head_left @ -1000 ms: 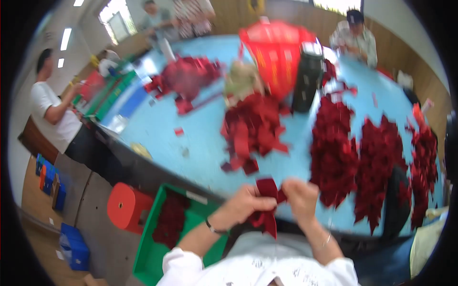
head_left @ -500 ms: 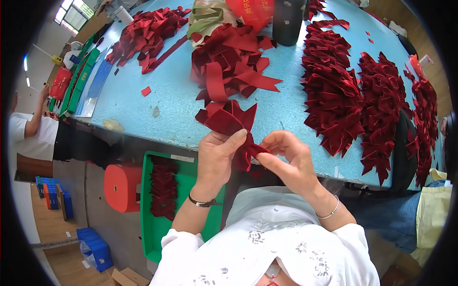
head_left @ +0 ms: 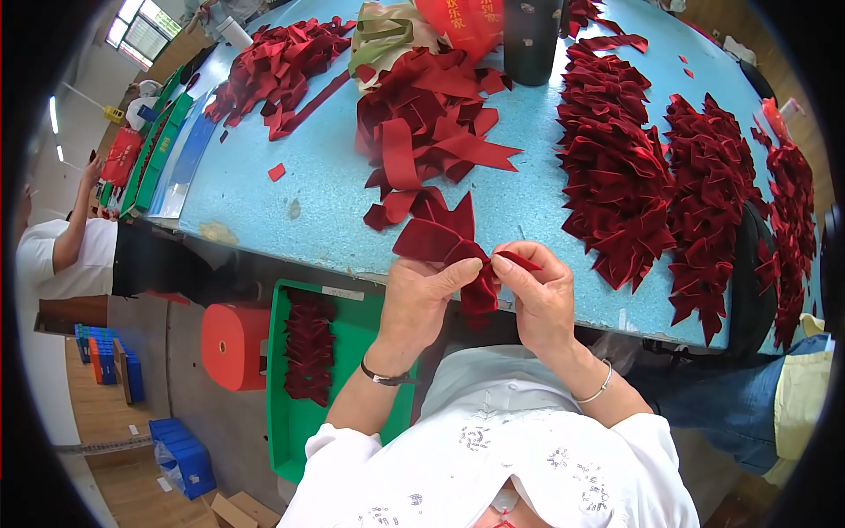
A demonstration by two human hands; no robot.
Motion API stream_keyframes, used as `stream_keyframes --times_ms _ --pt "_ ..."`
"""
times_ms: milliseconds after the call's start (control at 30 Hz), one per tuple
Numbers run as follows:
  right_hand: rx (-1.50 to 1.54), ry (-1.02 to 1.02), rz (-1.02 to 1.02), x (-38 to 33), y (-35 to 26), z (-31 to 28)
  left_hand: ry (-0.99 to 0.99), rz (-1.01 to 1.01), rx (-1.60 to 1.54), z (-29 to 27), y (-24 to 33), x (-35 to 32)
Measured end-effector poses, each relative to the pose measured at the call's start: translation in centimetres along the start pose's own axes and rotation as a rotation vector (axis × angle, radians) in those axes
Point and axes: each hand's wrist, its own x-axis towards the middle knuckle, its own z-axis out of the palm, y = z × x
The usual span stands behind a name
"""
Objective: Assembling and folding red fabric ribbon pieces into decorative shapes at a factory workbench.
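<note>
Head view: a dark red velvety bow (head_left: 433, 238) is held up at the near edge of the worktop (head_left: 326, 176), pretty much front and centre. The fabric looks soft and plush, folded into wide loops with pointy cut ends. Its long axis is slanted, upper left to lower right; one sharp tip is aimed away from the wearer, and the lower loop is turned down toward the wearer. The left part is pinched by the fingers of the left hand (head_left: 418, 299), thumb on top, while a narrow fold near the middle is pinched by the right hand (head_left: 544, 295), thumb against fingers. The worktop is pale blue, kinda glossy and stained in spots. Flat ribbon strips (head_left: 422, 114) are heaped loosely beyond, spiky rows of bows (head_left: 612, 176) are lined up at the right, and a ruffled stack (head_left: 308, 348) is packed in a smooth green plastic bin (head_left: 356, 339).
</note>
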Motion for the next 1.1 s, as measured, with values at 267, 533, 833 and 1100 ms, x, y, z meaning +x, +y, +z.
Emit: stream_keyframes --times_ms 267,533,833,1100 --pt "-0.096 0.031 -0.037 -0.2 -0.4 -0.3 0.091 0.154 -0.004 0.9 -0.6 0.2" --pt "-0.129 0.012 0.074 -0.6 -1.8 -0.2 0.173 0.223 0.098 1.3 -1.1 0.6" --pt "-0.202 -0.036 0.075 -0.9 -0.6 -1.4 0.205 0.269 0.074 1.7 -2.3 0.8" --pt "-0.007 -0.074 0.232 -1.2 -0.7 -1.8 0.271 0.203 -0.089 0.8 -2.9 1.3"
